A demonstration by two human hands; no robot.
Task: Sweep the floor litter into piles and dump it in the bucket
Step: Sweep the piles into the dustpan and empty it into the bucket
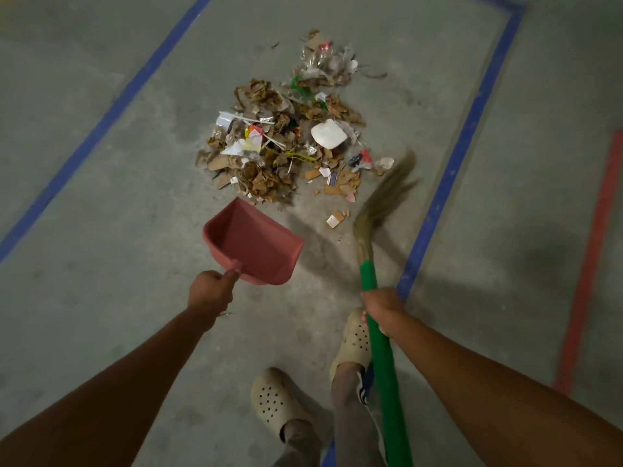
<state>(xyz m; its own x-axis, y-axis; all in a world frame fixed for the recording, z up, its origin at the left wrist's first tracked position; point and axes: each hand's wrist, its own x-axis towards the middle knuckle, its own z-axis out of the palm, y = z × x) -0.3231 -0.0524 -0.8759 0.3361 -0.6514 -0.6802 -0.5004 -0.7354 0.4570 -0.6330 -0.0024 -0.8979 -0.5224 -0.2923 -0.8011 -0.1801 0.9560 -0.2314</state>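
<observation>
The left hand (pixel 210 289) grips the handle of a pink dustpan (pixel 253 242), its mouth facing the litter pile (pixel 283 143) on the concrete floor (pixel 101 197). The right hand (pixel 382 308) grasps the green handle of a broom (pixel 379 210), whose blurred bristles lie just right of the pile, near a blue line (pixel 451 163).

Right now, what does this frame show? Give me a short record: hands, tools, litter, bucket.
left hand: grips the dustpan handle
dustpan: pink, empty, mouth facing the pile
right hand: grips the broom's green handle
broom: bristles blurred, at the pile's right edge
litter pile: gathered between the blue lines; a few stray scraps nearer the broom
bucket: not in view
</observation>
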